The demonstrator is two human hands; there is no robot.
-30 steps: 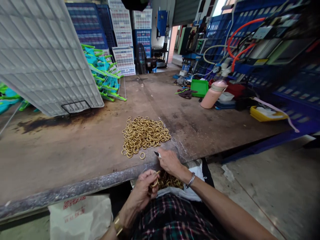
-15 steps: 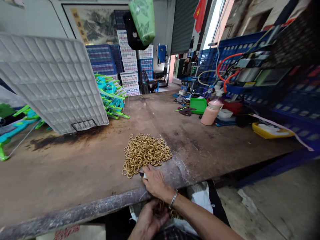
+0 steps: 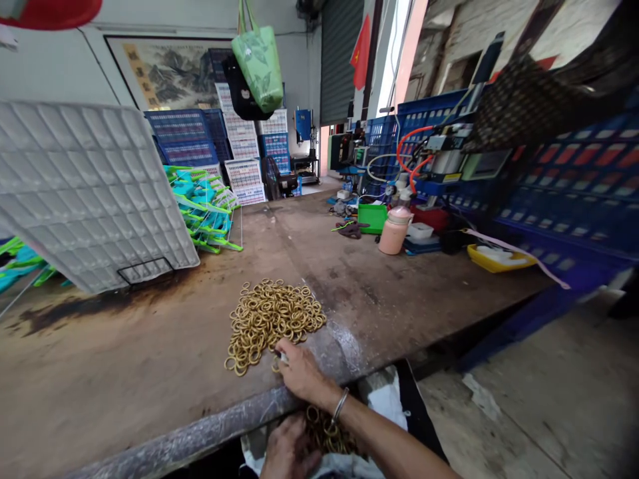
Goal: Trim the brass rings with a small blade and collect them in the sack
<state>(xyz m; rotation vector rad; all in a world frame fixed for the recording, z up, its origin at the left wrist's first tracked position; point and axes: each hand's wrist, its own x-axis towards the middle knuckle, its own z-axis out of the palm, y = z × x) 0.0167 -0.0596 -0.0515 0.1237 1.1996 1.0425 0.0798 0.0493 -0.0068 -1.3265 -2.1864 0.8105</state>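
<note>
A pile of brass-coloured rings (image 3: pixel 274 318) lies on the brown table near its front edge. My right hand (image 3: pixel 302 372), with a metal bracelet at the wrist, reaches over the edge to the near side of the pile. Its fingers are closed around something small and pale, and a ring lies by the fingertips. Below the edge, my left hand (image 3: pixel 289 444) is curled beside more rings (image 3: pixel 332 432) in a white sack (image 3: pixel 387 399) at my lap. Whether it holds any ring is hidden.
A grey ribbed panel (image 3: pixel 94 193) leans at the left, before green and turquoise hangers (image 3: pixel 204 206). At the right stand a pink bottle (image 3: pixel 393 231), a green tray (image 3: pixel 372 217) and a yellow tray (image 3: pixel 499 258). Stacked crates (image 3: pixel 244 173) are behind.
The view has shifted right and tilted up slightly. My left hand has moved away from my right wrist, and more rings in the sack show.
</note>
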